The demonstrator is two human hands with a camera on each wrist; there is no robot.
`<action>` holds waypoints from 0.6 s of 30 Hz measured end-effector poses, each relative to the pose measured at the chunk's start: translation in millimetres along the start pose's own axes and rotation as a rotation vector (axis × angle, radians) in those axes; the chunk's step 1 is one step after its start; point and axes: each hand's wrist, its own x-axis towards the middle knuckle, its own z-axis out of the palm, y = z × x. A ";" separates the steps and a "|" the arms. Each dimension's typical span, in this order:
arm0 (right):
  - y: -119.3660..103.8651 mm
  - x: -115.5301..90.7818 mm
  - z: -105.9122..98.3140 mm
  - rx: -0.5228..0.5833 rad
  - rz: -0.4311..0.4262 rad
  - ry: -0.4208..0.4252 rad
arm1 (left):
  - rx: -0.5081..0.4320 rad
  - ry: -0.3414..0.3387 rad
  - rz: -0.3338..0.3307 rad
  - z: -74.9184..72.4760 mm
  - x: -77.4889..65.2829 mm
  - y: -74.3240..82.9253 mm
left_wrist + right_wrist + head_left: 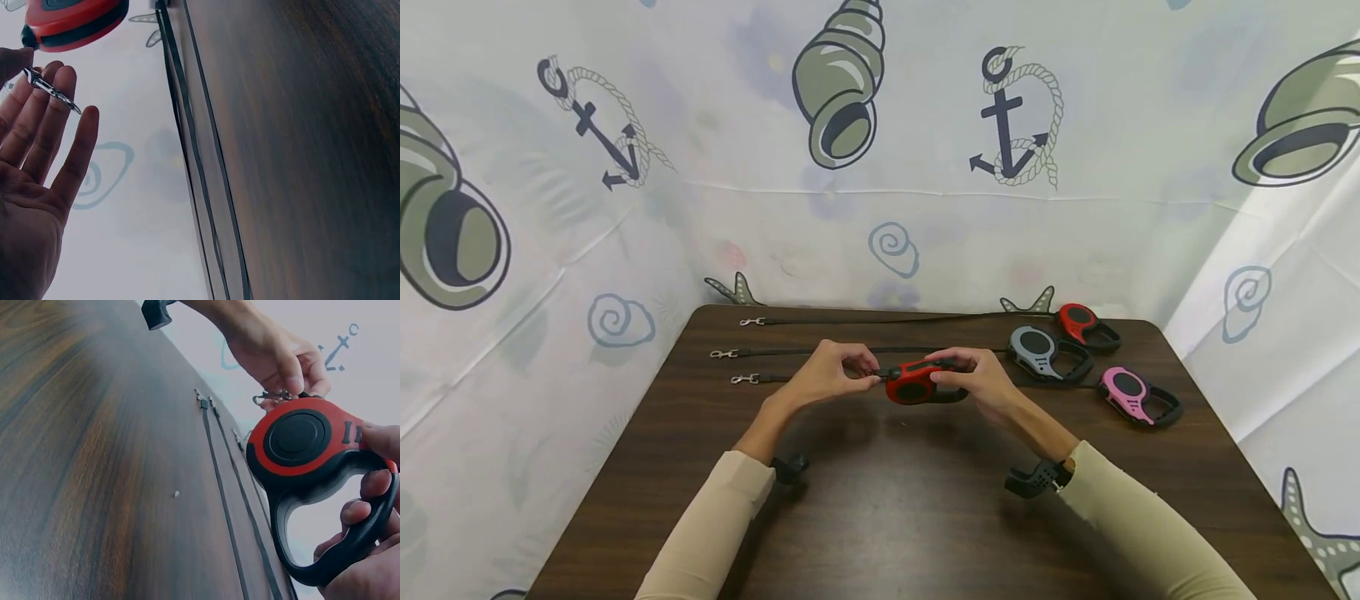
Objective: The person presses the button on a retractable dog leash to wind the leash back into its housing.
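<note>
Both hands hold a red and black retractable dog leash (904, 390) above the table's middle. My right hand (983, 382) grips it at the handle end; in the right wrist view, fingers pass through the black loop handle (282, 519) and the thumb lies on the red casing. At the casing's other end, my left hand (827, 375) pinches the short leash end by the metal snap hook (55, 94) between thumb and fingers. The little finger stands out straight in the left wrist view. No length of cord shows between casing and hook.
Three more retractable leashes lie at the right of the dark wooden table (880, 517): red (1077, 314), grey (1028, 346) and pink (1124, 384). Their black straps run left across the back, ending in snap hooks (725, 354). A patterned cloth (925, 225) hangs behind.
</note>
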 end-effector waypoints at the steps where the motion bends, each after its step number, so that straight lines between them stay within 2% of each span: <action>1: -0.6 -0.5 0.3 -0.004 -0.001 0.001 | -0.004 -0.002 0.001 0.2 0.0 0.4; 18: -0.8 -4.4 0.6 -0.044 0.017 0.003 | -0.057 -0.039 -0.045 10.8 -2.1 1.6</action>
